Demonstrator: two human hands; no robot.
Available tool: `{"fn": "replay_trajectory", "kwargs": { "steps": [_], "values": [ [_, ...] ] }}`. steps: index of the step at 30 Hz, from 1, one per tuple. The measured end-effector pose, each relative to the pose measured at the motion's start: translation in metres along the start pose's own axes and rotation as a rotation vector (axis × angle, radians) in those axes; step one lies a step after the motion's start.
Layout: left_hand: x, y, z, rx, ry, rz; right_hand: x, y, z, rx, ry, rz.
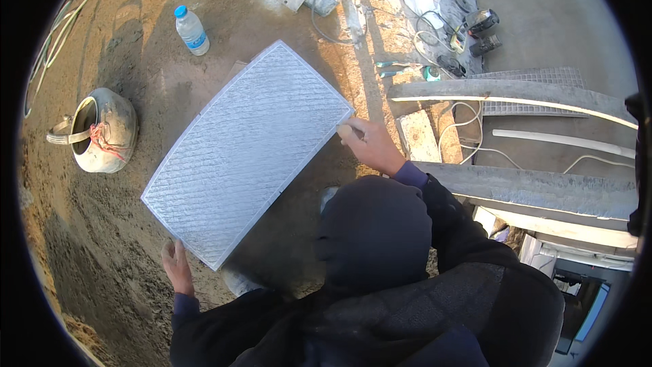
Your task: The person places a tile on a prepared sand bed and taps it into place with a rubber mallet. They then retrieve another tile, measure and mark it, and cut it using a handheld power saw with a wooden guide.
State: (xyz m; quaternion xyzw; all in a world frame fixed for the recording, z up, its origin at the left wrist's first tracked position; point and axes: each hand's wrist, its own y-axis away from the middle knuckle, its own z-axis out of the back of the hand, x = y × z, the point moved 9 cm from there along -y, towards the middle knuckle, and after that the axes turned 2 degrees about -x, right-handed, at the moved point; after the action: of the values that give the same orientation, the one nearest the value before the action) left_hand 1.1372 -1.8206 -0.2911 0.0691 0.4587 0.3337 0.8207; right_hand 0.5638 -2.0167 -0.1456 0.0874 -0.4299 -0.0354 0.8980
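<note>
Fingers of the left hand [178, 266] curl under the near corner of the large grey rectangular ribbed stone tile [246, 149], propping it off the sandy ground [102, 245] so the patterned face tilts up. Further right, the right hand [370, 146] pinches the tile's far edge, steadying it from the opposite side. A dented cement-crusted bucket [102, 132] lies left; a clear plastic bottle [191, 30] stands beyond.
</note>
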Motion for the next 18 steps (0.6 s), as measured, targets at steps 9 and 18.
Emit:
{"fn": "replay_trajectory", "kwargs": {
  "steps": [9,18],
  "values": [
    [-0.321,0.033,-0.092,0.568,-0.056,-0.871,0.023,0.238,0.162,-0.501,0.243,-0.488],
    [-0.243,0.11,-0.159,0.925,0.183,-0.241,0.082,0.313,0.267,-0.991,0.6,-0.222]
  ]
}}
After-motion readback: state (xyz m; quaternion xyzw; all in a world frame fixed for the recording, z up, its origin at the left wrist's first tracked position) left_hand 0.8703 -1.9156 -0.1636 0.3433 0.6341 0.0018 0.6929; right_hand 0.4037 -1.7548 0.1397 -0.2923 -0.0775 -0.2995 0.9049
